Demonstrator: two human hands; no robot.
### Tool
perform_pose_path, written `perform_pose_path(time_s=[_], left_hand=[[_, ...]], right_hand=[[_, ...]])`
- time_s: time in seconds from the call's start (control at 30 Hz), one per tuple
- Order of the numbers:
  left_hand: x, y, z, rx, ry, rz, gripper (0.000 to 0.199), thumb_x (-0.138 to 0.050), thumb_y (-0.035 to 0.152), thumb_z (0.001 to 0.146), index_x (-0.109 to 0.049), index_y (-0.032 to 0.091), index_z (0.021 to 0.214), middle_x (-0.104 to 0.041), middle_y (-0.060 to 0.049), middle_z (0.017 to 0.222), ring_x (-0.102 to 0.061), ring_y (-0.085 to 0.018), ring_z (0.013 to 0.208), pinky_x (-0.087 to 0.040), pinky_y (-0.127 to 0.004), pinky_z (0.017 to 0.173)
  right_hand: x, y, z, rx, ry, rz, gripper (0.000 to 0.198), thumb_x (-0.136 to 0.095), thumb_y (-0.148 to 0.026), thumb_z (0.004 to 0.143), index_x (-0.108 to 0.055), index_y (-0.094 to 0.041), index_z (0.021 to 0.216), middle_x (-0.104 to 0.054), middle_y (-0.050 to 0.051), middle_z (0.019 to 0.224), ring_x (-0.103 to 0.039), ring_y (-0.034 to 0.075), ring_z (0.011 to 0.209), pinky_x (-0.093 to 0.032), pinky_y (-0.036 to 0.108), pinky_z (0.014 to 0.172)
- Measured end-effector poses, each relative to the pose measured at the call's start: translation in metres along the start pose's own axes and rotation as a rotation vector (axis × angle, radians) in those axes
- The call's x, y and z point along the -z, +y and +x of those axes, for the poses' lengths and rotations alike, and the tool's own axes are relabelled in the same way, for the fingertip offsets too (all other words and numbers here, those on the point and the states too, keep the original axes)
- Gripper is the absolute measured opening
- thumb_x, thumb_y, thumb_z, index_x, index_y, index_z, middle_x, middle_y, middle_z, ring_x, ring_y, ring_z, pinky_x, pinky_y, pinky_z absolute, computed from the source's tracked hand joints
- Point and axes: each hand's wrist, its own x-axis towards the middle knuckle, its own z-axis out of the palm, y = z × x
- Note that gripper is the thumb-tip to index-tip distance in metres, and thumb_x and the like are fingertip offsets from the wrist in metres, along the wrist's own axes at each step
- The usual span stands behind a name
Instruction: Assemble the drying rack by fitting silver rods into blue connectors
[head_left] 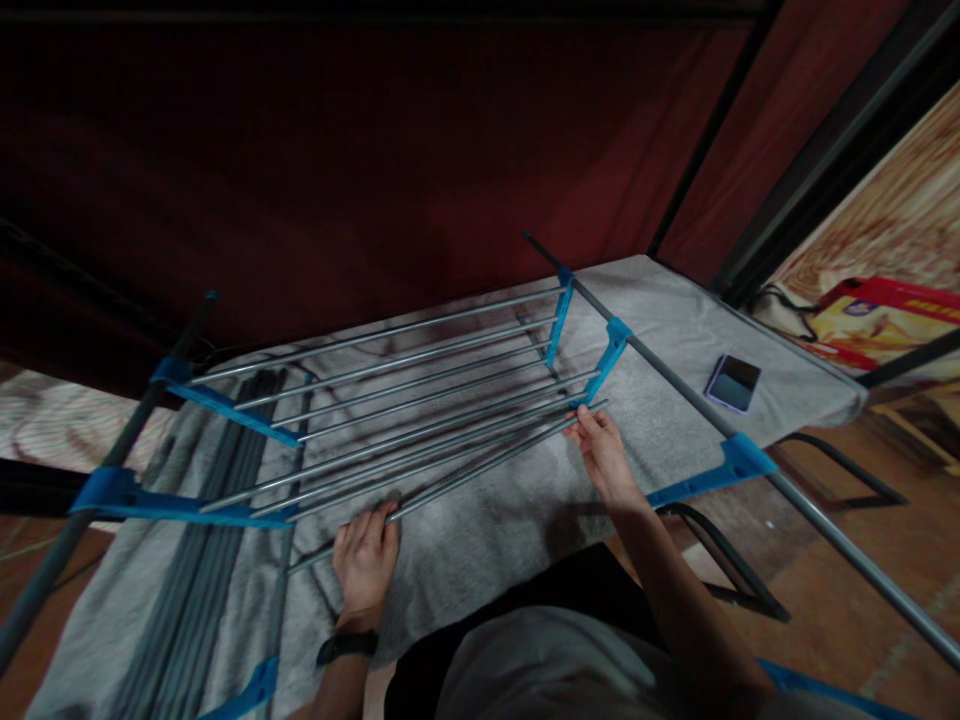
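Across the grey cloth lies a rack frame of metal tubes joined by blue plastic brackets (600, 362). My left hand (367, 550) is wrapped round a loose metal tube (480, 468) near its left end. At the tube's other end, my right hand (596, 445) pinches it beside the lower tip of the right bracket. The tube slants up to the right, in front of several crossbars (420, 345) that span between the left bracket (187, 505) and the right one. Whether its right end sits in the bracket is hidden by my fingers.
Several loose grey tubes (202, 560) lie in a bundle at the left. A phone (733, 383) rests on the cloth (675, 300) at the right. Long side poles (840, 540) run toward me. A red and yellow box (885, 325) stands beyond the table, before a dark red panel (375, 150).
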Motion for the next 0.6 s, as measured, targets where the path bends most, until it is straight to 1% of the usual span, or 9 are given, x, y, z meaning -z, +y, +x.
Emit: perform_pose_path(time_s=[0.13, 0.3, 0.43, 0.53, 0.6], left_hand=[[0.002, 0.001, 0.000, -0.022, -0.008, -0.007, 0.023, -0.051, 0.025, 0.101, -0.070, 0.020, 0.113, -0.075, -0.005, 0.087, -0.067, -0.022, 0.082, -0.041, -0.035, 0.078], [0.011, 0.002, 0.002, -0.045, 0.017, -0.010, 0.022, -0.053, 0.024, 0.101, -0.069, 0.020, 0.114, -0.074, -0.004, 0.085, -0.066, -0.022, 0.079, -0.041, -0.034, 0.077], [0.033, 0.005, 0.012, -0.075, 0.080, 0.041, 0.021, -0.055, 0.023, 0.099, -0.069, 0.019, 0.116, -0.072, -0.003, 0.082, -0.063, -0.021, 0.074, -0.040, -0.034, 0.075], [0.054, 0.008, 0.022, -0.069, 0.144, 0.082, 0.023, -0.057, 0.022, 0.098, -0.069, 0.021, 0.118, -0.070, -0.003, 0.080, -0.059, -0.020, 0.070, -0.039, -0.035, 0.073], [0.066, 0.009, 0.028, -0.064, 0.180, 0.118, 0.025, -0.058, 0.021, 0.096, -0.070, 0.021, 0.119, -0.068, -0.002, 0.077, -0.057, -0.021, 0.068, -0.037, -0.035, 0.072]], right_hand=[[-0.001, -0.006, -0.003, -0.007, -0.024, 0.020, 0.040, -0.096, -0.046, 0.067, -0.063, -0.025, 0.072, -0.076, -0.003, 0.081, -0.068, 0.013, 0.067, -0.060, 0.029, 0.067], [-0.008, -0.018, -0.006, 0.006, -0.075, 0.055, 0.032, -0.096, -0.040, 0.069, -0.070, -0.026, 0.081, -0.076, -0.003, 0.086, -0.072, 0.015, 0.082, -0.061, 0.028, 0.076], [-0.016, -0.031, -0.009, 0.024, -0.114, 0.070, 0.027, -0.093, -0.038, 0.073, -0.071, -0.027, 0.084, -0.076, -0.002, 0.089, -0.073, 0.016, 0.087, -0.061, 0.029, 0.080], [-0.024, -0.041, -0.011, 0.050, -0.116, 0.073, 0.027, -0.092, -0.038, 0.074, -0.068, -0.027, 0.079, -0.075, -0.002, 0.090, -0.073, 0.017, 0.089, -0.061, 0.029, 0.080], [-0.030, -0.047, -0.012, 0.063, -0.117, 0.074, 0.027, -0.091, -0.038, 0.075, -0.066, -0.027, 0.076, -0.075, -0.003, 0.089, -0.072, 0.016, 0.088, -0.061, 0.027, 0.077]])
